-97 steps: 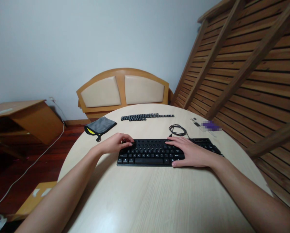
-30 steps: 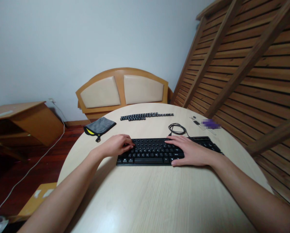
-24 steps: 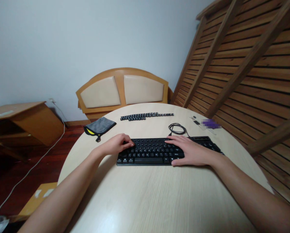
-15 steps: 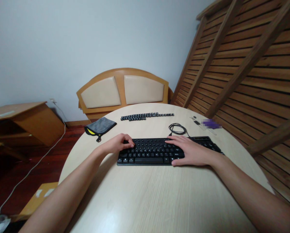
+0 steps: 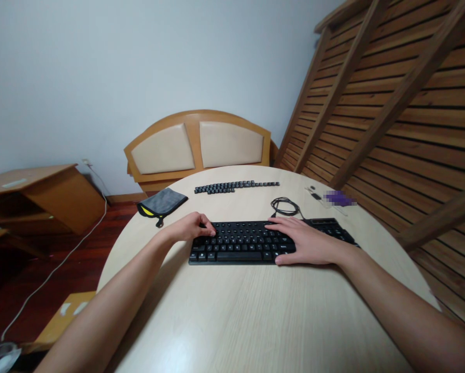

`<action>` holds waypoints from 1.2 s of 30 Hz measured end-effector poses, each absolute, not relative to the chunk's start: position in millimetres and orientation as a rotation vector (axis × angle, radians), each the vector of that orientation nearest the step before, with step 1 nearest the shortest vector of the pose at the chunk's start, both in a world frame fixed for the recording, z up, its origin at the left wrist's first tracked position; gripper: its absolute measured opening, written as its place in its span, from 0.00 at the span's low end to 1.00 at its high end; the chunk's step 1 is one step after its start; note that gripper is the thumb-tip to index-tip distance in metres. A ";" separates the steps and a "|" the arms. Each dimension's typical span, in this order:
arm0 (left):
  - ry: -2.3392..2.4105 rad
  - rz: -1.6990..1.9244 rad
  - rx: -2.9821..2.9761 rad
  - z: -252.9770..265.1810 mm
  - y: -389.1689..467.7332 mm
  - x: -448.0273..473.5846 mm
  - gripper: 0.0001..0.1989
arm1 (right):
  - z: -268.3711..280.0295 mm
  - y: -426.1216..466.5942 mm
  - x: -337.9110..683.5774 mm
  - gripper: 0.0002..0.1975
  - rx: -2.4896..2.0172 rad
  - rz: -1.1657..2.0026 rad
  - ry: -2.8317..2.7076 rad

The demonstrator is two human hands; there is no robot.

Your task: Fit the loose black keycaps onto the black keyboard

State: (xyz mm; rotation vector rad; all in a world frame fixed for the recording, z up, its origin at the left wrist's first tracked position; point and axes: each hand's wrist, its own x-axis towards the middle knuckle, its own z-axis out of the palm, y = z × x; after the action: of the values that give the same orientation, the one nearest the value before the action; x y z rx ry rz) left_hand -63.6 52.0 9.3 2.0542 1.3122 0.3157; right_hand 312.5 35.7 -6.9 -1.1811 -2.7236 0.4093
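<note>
A black keyboard (image 5: pixel 238 256) lies flat on the round pale table (image 5: pixel 232 311). Its upper rows show bare key posts, while the lower rows carry keycaps. At the keyboard's left end, my left hand (image 5: pixel 191 227) is closed in a pinch, fingertips down on the keys; whatever lies between them is hidden. My right hand (image 5: pixel 308 242) spans the keyboard right of its middle, gripping it with the thumb at the front edge and the fingers near the back edge. Loose black keycaps (image 5: pixel 228 187) stand in rows farther back on the table.
A grey cloth (image 5: pixel 164 201) with a yellow and black edge lies at the left. Behind the keyboard is a coiled black cable (image 5: pixel 284 206). A blurred purple item (image 5: pixel 339 198) and small dark parts (image 5: pixel 316 196) lie at the right. Wooden slats (image 5: pixel 403 119) lean beyond the table.
My left hand has shifted very slightly at the keyboard's left end, still pinching. The right hand and the keyboard have stayed in place.
</note>
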 end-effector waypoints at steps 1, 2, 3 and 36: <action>1.322 0.298 2.044 9.4 52.9 -63.8 0.15 | -6.7 35.6 312.2 0.48 -1.185 0.406 -2.726; 1.328 0.280 2.035 9.5 53.9 -64.0 0.15 | -6.5 35.5 311.9 0.49 -1.188 0.404 -2.728; 1.330 0.262 2.029 9.8 55.0 -64.2 0.15 | -6.5 35.4 311.8 0.49 -1.189 0.405 -2.730; 2.170 0.543 2.190 -17.8 125.6 -68.4 0.19 | -2.6 33.1 311.3 0.49 -1.194 0.454 -2.708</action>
State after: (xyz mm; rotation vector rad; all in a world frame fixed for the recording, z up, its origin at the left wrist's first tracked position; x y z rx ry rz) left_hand -68.4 125.6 -17.8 2.1902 2.1702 0.5432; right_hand 311.3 33.1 -2.6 -1.1941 -2.7084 0.4537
